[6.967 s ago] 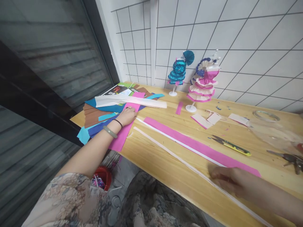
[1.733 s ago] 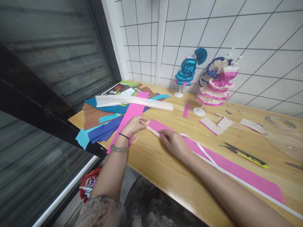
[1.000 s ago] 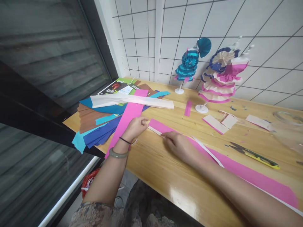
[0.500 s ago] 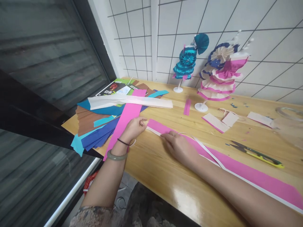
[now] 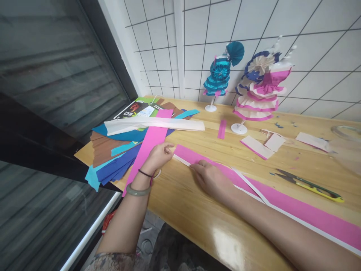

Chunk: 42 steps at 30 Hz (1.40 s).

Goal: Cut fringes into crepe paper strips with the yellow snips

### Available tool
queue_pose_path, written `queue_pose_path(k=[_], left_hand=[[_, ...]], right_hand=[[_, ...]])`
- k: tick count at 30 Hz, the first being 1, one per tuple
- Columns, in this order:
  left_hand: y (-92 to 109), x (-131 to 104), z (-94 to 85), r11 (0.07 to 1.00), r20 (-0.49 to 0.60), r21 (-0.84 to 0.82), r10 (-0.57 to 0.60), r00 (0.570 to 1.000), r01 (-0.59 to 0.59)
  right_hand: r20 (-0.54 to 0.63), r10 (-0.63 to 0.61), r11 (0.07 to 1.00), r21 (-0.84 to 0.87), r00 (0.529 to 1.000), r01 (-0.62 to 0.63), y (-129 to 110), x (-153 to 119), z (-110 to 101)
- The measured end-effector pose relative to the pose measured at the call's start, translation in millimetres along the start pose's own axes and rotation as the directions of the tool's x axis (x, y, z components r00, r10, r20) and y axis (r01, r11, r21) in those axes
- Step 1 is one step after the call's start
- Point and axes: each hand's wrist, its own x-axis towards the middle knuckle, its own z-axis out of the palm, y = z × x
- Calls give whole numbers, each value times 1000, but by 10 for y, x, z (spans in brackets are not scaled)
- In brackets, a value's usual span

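Observation:
A long pink crepe paper strip runs across the table from near my left hand to the right edge. White tape lines its near edge, and a loose white band lies slantwise over it. My right hand rests on the strip near its left end, thumb and fingers pressed together at the taped edge. Just off that end is my left hand, its fingers curled in; whatever they pinch is too small to make out. Under my left wrist lies another pink strip.
Behind my left hand, a white paper strip crosses brown, blue and teal papers. Yellow-handled thread snips and pink-edged cream pieces lie right. Paper dress figures stand by the tiled wall, one teal, one pink and cream.
The left hand's fingertips have shifted a little, with the index finger now straighter. My right hand stays at the strip's taped edge. The whole view has moved slightly.

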Motion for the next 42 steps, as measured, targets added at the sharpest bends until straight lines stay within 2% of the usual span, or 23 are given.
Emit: queue_pose_path(k=[10,23,33,42], left_hand=[[-1,19,2,1000,4,14,-1,1000,1],[-38,39,35,995,-13,95,15,1000,-14],[-17,39,35,999,-26,35,-11,1000,12],[-79,70,24,998,0,52,26,1000,-26]], right_hand=[[-25,13,999,51,1000,-12,25,9,5],[13,76,996,51,997,-76,13,49,-17],[-21,42,998,42,999,-41,52,67,32],[-12,32,996,78,999,-31,47,67,16]])
